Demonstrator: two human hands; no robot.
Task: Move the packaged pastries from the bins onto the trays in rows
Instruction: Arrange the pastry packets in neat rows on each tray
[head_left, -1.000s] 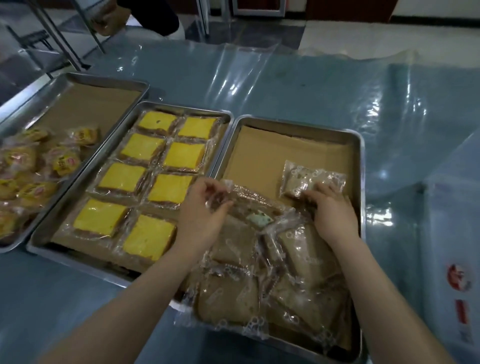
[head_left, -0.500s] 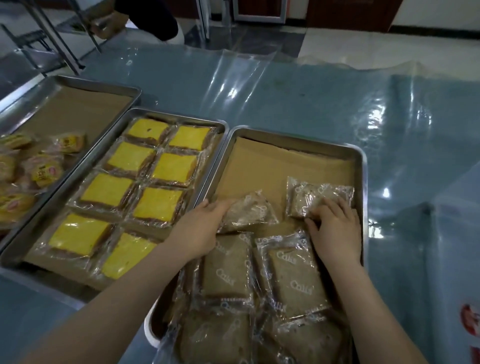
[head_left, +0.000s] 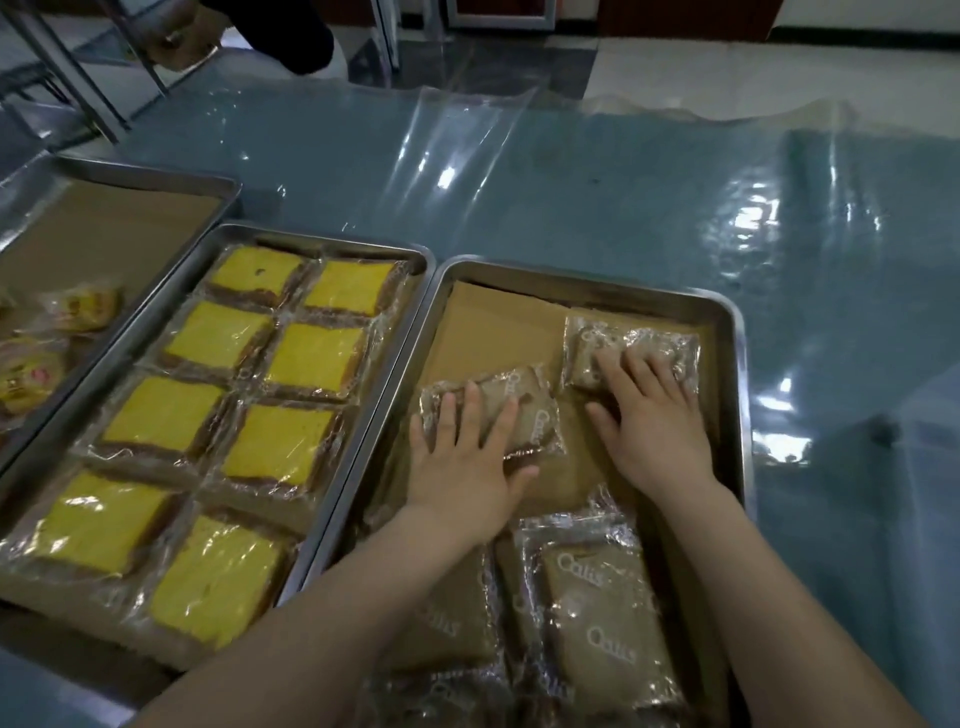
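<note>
A steel tray (head_left: 730, 332) lined with brown paper stands at the right. My left hand (head_left: 462, 457) lies flat, fingers spread, on a clear-wrapped brown pastry (head_left: 530, 410) near the tray's left side. My right hand (head_left: 654, 421) rests with straight fingers on a second wrapped brown pastry (head_left: 634, 343) in the far right corner. Several more wrapped brown pastries (head_left: 597, 618) lie heaped at the near end of this tray, partly under my forearms.
The middle tray (head_left: 415, 260) holds two rows of wrapped yellow cake slices (head_left: 317, 358). A third tray (head_left: 218, 187) at far left carries yellow-labelled buns (head_left: 83, 306). Clear plastic sheeting covers the blue table (head_left: 623, 182). A person stands at the far left edge.
Both hands have slid their pastries toward the far end of the right tray. My left hand has flattened onto its pastry. The camera has come closer.
</note>
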